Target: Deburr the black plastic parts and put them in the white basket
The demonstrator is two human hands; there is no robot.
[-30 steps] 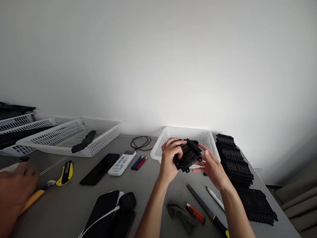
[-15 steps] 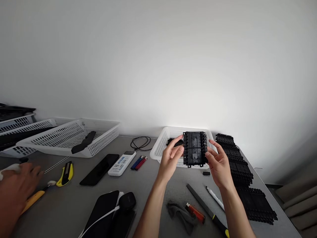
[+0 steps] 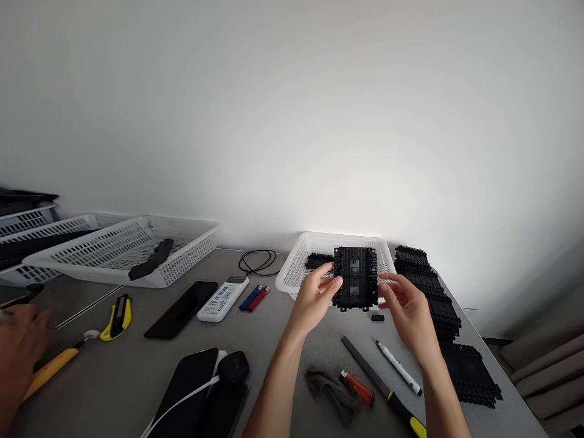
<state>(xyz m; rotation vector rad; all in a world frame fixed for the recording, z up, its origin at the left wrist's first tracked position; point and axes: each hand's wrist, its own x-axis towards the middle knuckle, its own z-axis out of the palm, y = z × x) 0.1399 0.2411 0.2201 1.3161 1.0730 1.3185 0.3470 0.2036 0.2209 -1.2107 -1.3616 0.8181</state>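
Note:
A black plastic panel (image 3: 356, 277), toothed along both sides, is held upright in the air in front of the white basket. My left hand (image 3: 314, 301) grips its left edge, thumb in front and fingers behind. At the right edge, my right hand (image 3: 406, 310) pinches the panel's side with thumb and fingertips. Behind it, another black part (image 3: 318, 261) lies in the white basket (image 3: 292, 267). Below my hands are a flat file (image 3: 367, 365), a white marker (image 3: 399, 368), an orange lighter (image 3: 358, 387), a grey cloth (image 3: 333, 395) and a small black piece (image 3: 378, 317).
Stacked black panels (image 3: 469, 371) line the table's right edge. Left of centre lie a power bank (image 3: 223, 299), a phone (image 3: 182, 310), two lighters (image 3: 255, 298) and a cable (image 3: 258, 261). Another person's blurred hand (image 3: 22, 340) is near a yellow cutter (image 3: 116, 319) and a basket (image 3: 114, 277).
The panel has dropped slightly and shifted a little left in my hands. My right hand's fingers have drawn closer together at its edge. The other person's hand has moved left.

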